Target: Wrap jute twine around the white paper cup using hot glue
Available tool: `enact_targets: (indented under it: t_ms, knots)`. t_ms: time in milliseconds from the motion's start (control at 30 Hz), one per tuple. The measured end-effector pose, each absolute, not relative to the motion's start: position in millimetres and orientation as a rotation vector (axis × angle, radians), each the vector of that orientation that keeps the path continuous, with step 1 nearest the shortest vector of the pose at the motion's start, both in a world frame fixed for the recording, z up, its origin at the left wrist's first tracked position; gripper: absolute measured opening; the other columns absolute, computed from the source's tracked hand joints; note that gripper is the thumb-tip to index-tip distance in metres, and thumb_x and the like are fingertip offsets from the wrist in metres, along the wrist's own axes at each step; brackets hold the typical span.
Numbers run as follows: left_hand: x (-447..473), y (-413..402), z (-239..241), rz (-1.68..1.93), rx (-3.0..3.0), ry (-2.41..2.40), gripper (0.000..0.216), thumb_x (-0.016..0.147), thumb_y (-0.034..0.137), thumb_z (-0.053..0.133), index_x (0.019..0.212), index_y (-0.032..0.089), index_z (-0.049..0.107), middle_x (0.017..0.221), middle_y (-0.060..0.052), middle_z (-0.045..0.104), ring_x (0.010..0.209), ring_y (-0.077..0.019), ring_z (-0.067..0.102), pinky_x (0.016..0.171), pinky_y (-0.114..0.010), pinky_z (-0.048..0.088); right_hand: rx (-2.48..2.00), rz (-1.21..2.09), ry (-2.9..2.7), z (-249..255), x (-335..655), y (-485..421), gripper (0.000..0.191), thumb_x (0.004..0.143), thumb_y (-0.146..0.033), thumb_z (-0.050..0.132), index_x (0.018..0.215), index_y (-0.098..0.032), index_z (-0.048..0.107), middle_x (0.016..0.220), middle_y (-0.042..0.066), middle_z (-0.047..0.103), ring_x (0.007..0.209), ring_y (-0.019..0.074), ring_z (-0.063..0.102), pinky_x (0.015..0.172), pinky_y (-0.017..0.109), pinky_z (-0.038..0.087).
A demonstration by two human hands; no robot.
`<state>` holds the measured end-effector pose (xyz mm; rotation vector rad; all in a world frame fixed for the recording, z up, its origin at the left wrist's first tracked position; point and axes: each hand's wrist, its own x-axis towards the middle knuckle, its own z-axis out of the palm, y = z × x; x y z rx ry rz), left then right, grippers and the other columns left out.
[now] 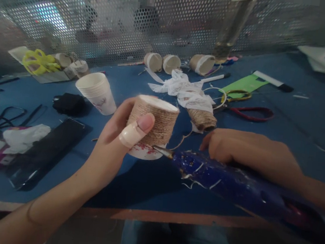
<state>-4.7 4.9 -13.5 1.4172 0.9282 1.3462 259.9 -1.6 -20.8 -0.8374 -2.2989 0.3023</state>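
Observation:
My left hand [126, 127], with a bandage round its thumb, grips a paper cup [147, 151] wound with brown twine [163, 118]. A bare band with a red print shows below the twine. The metal tip of a blue glue gun [215, 175] is at the lower edge of the winding, touching or very close. My right hand [244, 149] is just behind the gun's barrel, its fingers curled; what they hold is hidden. A loose strand of twine [182, 140] runs from the cup towards the twine spool [201, 118], which has white ribbon [194, 96] over it.
Stacked paper cups [97, 91] stand on the left, near a black pouch [67, 103] and a dark packet [49, 152]. Red-handled scissors [254, 113] lie on the right. Several twine-wrapped cups [171, 64] rest by the perforated metal screen [109, 26].

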Motion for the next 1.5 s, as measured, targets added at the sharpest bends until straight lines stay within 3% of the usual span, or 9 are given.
enact_targets:
  t_ms: [367,600,733,1000,1233,1367,1500]
  knots:
    - [-6,6,-15,1.296,1.45,0.879,0.037,0.096,0.055,0.073,0.122,0.029,0.077,0.124,-0.005,0.073,0.12,-0.0303,0.066,0.098,-0.042,0.053,-0.836,0.343,-2.243,-23,256,-4,0.024,0.095,-0.008,0.042,0.079,-0.026,0.042,0.078,-0.003,0.057,0.076,0.0168,0.059,0.075,0.032,0.046]
    - [-5,6,-16,1.283,1.495,0.853,0.034,0.099,0.051,0.072,0.124,0.029,0.077,0.129,-0.004,0.075,0.126,-0.0302,0.065,0.103,-0.042,0.053,-0.882,0.336,-2.298,-17,257,1,0.025,0.091,-0.009,0.039,0.075,-0.026,0.046,0.075,-0.001,0.063,0.07,0.0197,0.061,0.067,0.033,0.046]
    - [-6,6,-16,1.259,1.498,0.858,0.034,0.098,0.05,0.072,0.125,0.03,0.077,0.127,-0.003,0.075,0.123,-0.029,0.068,0.097,-0.039,0.056,-0.905,0.38,-2.329,-16,257,3,0.029,0.091,-0.009,0.034,0.073,-0.026,0.05,0.075,-0.001,0.066,0.068,0.0187,0.061,0.066,0.033,0.046]
    - [-8,5,-15,1.253,1.489,0.856,0.032,0.099,0.049,0.073,0.125,0.031,0.077,0.126,-0.002,0.075,0.12,-0.0269,0.068,0.094,-0.035,0.058,-0.895,0.351,-2.271,-17,254,-4,0.024,0.096,-0.012,0.038,0.076,-0.026,0.042,0.076,-0.001,0.063,0.069,0.0195,0.059,0.069,0.035,0.046]
    - [-6,5,-17,1.25,1.495,0.871,0.032,0.099,0.05,0.072,0.125,0.032,0.077,0.125,-0.001,0.076,0.12,-0.0271,0.068,0.094,-0.036,0.057,-0.824,0.349,-2.322,-20,257,5,0.032,0.091,-0.005,0.031,0.076,-0.026,0.049,0.074,-0.002,0.065,0.066,0.0188,0.061,0.065,0.033,0.046]
    - [-7,5,-16,1.25,1.5,0.885,0.034,0.097,0.052,0.074,0.124,0.033,0.077,0.125,-0.002,0.076,0.121,-0.028,0.068,0.095,-0.037,0.058,-0.823,0.313,-2.296,-21,257,7,0.026,0.09,-0.008,0.036,0.073,-0.026,0.044,0.073,-0.002,0.063,0.067,0.0193,0.06,0.064,0.033,0.045]
    - [-7,5,-15,1.248,1.499,0.895,0.033,0.098,0.052,0.072,0.124,0.033,0.077,0.122,-0.002,0.076,0.114,-0.027,0.07,0.087,-0.035,0.059,-0.83,0.32,-2.306,-21,256,4,0.03,0.089,-0.004,0.032,0.075,-0.026,0.046,0.072,-0.003,0.063,0.066,0.0184,0.06,0.065,0.033,0.046]
